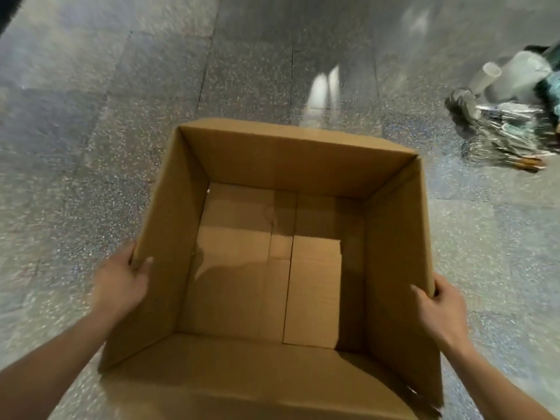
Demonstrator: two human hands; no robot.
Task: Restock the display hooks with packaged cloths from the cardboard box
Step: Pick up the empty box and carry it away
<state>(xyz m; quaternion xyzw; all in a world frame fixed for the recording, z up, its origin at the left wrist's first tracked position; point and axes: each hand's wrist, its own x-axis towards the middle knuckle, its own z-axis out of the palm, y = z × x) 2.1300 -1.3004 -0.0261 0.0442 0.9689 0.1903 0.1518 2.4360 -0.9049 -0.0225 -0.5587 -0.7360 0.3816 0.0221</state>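
Observation:
An open brown cardboard box (397, 237) fills the middle of the head view, above a speckled stone floor. Its inside is bare: only the taped bottom flaps show, with no packaged cloths in it. My left hand (121, 280) grips the box's left wall near the top edge, thumb inside and fingers outside. My right hand (436, 307) grips the right wall the same way. No display hooks are in view.
A pile of packaged goods and plastic-wrapped items (512, 122) lies on the floor at the far right. Grey speckled floor tiles (91, 116) surround the box. The picture is motion-blurred.

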